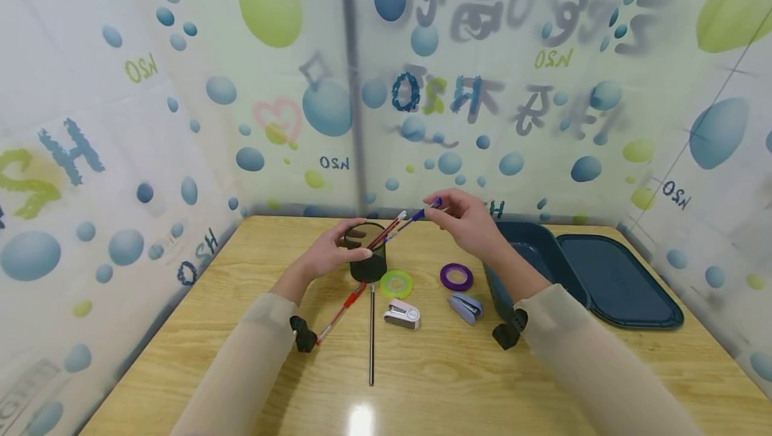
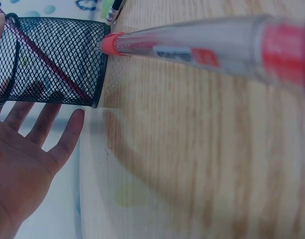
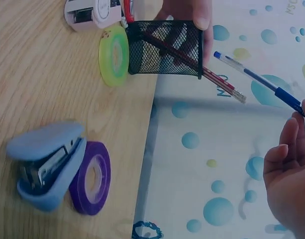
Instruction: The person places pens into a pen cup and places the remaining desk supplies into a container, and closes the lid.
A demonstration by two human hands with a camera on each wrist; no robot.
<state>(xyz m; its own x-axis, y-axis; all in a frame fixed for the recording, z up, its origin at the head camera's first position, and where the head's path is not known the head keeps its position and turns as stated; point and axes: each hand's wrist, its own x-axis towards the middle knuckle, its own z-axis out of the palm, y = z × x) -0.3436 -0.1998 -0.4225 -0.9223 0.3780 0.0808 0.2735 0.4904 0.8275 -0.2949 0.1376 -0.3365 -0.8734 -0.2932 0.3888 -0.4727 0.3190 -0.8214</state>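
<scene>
My left hand (image 1: 324, 250) holds a black mesh pen cup (image 1: 369, 267), thumb on its near side and fingers round behind. Two dark red pencils (image 3: 224, 84) lean inside, their eraser ends sticking out over the rim. A blue ballpoint pen (image 3: 259, 78) is pinched by its grip end in my right hand (image 1: 466, 220), tilted down toward the cup's mouth. In the head view its lower end overlaps the pencils; the right wrist view shows it apart from the rim. A red pen (image 2: 192, 45) and a dark pencil (image 1: 372, 335) lie on the table in front of the cup.
Right of the cup lies a yellow-green tape roll (image 1: 396, 284), with a pink-white stapler (image 1: 402, 314) nearer me. A purple tape roll (image 1: 456, 276) and blue stapler (image 1: 466, 307) lie farther right, beside a dark blue bin (image 1: 543, 252) and its lid (image 1: 621, 278). Patterned curtain behind.
</scene>
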